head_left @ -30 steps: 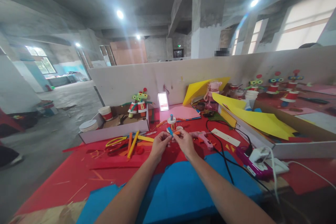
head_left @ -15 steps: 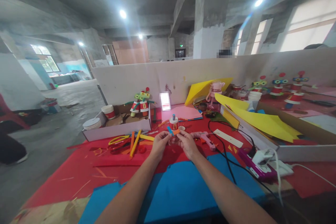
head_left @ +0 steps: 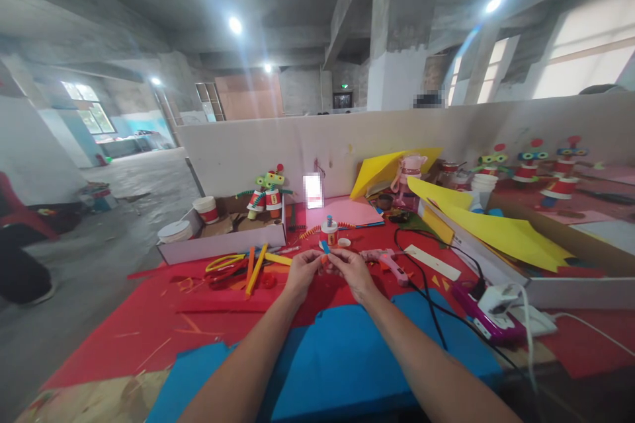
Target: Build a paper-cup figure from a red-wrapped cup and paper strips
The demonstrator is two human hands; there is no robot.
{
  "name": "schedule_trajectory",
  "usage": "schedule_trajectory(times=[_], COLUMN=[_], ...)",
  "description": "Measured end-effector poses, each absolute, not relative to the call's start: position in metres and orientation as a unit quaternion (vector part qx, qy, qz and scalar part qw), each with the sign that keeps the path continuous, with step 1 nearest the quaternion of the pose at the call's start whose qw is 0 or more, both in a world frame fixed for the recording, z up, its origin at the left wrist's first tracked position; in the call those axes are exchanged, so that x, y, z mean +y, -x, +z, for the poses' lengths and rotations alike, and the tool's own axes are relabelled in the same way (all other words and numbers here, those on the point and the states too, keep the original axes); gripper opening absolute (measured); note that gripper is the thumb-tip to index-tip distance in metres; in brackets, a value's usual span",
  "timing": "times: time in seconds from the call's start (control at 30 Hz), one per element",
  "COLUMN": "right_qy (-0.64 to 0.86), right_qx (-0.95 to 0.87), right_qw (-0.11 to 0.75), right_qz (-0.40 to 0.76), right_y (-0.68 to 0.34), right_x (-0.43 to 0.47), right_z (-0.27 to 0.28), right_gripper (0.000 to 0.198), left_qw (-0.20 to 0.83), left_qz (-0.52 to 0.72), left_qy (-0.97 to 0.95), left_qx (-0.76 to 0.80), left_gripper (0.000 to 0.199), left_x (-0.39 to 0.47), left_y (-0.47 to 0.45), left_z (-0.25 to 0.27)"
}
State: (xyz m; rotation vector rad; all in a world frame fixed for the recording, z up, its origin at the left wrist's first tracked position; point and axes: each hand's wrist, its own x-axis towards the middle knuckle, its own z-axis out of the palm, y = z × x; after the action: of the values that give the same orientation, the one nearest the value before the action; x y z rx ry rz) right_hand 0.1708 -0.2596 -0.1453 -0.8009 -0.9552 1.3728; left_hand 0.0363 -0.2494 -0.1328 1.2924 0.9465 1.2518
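Between my fingertips is a small folded piece of blue and orange paper strips. My left hand pinches it from one side, and my right hand pinches it from the other. Fingers cover much of the orange part. Just beyond stands a white and red paper cup figure with coiled paper arms and a blue-grey piece on top. A small white round lid or cup lies beside it. Right of my right hand rests a pink glue gun.
Scissors and yellow strips lie at left. A box holds finished cup figures. At right are a purple power strip, black cables and a box with yellow sheets. Blue sheets cover the near side.
The strips spread apart between my hands are now folded closer together, with the blue end pointing up. My fingertips have come nearer each other.
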Motion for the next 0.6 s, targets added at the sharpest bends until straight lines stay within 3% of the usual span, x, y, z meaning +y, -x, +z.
schedule_trajectory(times=[0.27,0.6], right_qy=[0.34,0.34], right_qx=[-0.408,-0.408], right_qw=[0.642,0.613], right_qz=[0.553,0.585], right_y=[-0.1699,-0.1703], right_x=[-0.2571,-0.2604], right_z=[-0.1461,-0.1443], right_gripper=[0.041,0.041], left_qw=[0.556,0.472], left_qz=[0.544,0.543], left_qy=[-0.51,-0.571], left_qx=[0.369,0.395], left_gripper=[0.042,0.029], left_x=[-0.2557,-0.2507], left_y=[-0.0428,-0.0357], left_z=[-0.1291,-0.1296])
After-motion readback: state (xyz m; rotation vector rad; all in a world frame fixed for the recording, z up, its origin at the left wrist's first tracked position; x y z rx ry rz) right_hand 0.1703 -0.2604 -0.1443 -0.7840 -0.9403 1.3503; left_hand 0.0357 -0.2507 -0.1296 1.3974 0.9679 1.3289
